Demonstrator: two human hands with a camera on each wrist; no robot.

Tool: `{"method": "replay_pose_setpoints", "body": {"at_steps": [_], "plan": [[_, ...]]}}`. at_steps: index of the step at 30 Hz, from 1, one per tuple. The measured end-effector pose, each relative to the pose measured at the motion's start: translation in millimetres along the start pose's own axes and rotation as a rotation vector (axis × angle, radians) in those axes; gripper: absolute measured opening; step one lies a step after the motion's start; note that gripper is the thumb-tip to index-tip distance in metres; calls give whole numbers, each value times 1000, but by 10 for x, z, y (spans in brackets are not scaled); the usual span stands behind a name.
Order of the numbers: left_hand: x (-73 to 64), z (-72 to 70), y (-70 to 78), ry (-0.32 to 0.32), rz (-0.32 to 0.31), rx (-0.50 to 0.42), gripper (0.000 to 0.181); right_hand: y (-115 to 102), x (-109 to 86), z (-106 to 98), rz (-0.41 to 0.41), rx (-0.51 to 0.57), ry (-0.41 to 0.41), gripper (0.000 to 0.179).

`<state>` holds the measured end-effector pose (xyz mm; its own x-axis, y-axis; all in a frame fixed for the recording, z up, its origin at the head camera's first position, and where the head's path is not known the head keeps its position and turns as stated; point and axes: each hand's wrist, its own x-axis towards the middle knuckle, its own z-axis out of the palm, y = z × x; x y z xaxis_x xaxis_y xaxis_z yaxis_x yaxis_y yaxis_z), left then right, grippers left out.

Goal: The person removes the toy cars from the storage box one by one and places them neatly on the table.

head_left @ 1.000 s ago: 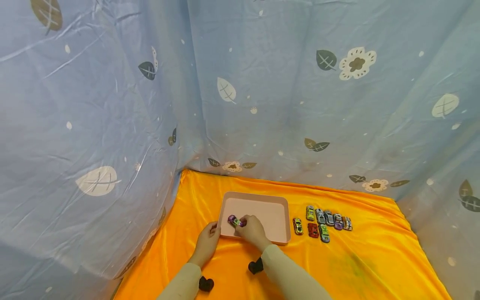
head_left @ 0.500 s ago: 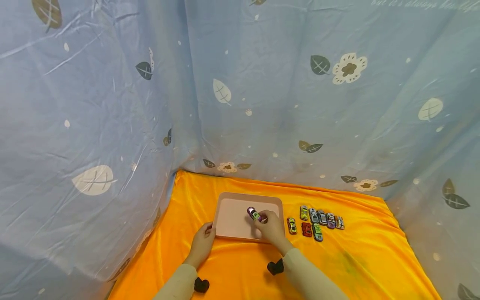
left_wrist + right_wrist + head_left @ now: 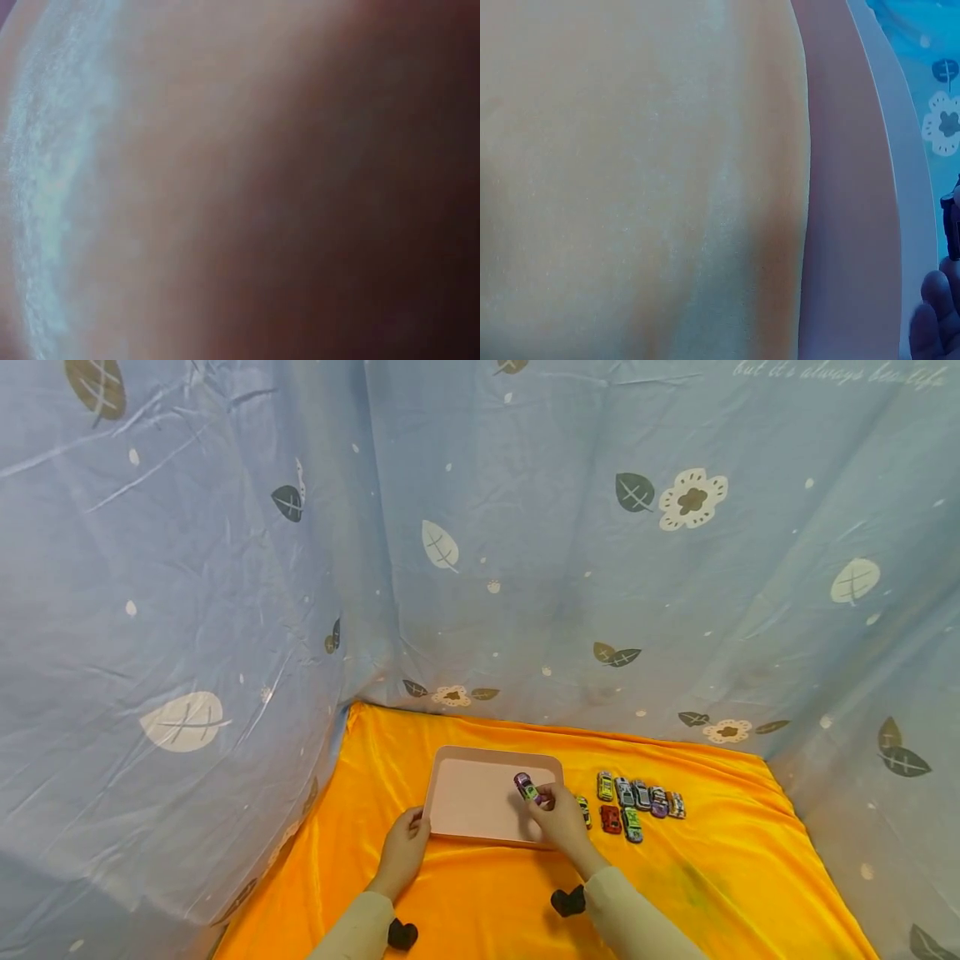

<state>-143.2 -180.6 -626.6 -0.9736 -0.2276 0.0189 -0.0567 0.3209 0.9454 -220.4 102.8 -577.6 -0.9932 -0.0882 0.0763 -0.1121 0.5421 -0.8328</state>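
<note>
My right hand pinches a small purple and green toy car by its near end, over the right part of a shallow pink tray. At the tray's front left corner, my left hand grips the rim with thumb and fingers. In the right wrist view, skin fills most of the picture; the fingers and a dark bit of the car show at the right edge. Only blurred skin appears in the left wrist view.
Right of the tray, several toy cars stand in two rows on the orange cloth, among them a red car and a green car. A yellow car is partly behind my right hand. A blue patterned curtain hangs behind.
My right hand has lifted the purple and green toy car from the tray's left part and carried it right. The left hand keeps its grip on the tray corner. The head view has shifted slightly.
</note>
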Motion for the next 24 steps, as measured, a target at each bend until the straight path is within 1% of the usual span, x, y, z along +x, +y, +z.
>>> {"method": "replay_pose_setpoints", "body": {"at_steps": [2,6,9,16,18,24], "plan": [[-1,2,-2,-4,10,2,35,10,6,-14,6,11,12,26],[3,-5,1,-8,-2,-5,35,48,28,-80,18,20,39,30],[4,-14,1,-12,-18,-11,35,82,43,-167,22,21,58,34],[3,-13,-3,-25,-11,-1,38,201,51,-484,45,-15,77,39],[7,-9,-8,-26,-15,-2,38,265,41,-578,49,-19,77,40],[5,2,-25,-26,-22,1,38,479,-35,-833,37,-23,121,41]]}}
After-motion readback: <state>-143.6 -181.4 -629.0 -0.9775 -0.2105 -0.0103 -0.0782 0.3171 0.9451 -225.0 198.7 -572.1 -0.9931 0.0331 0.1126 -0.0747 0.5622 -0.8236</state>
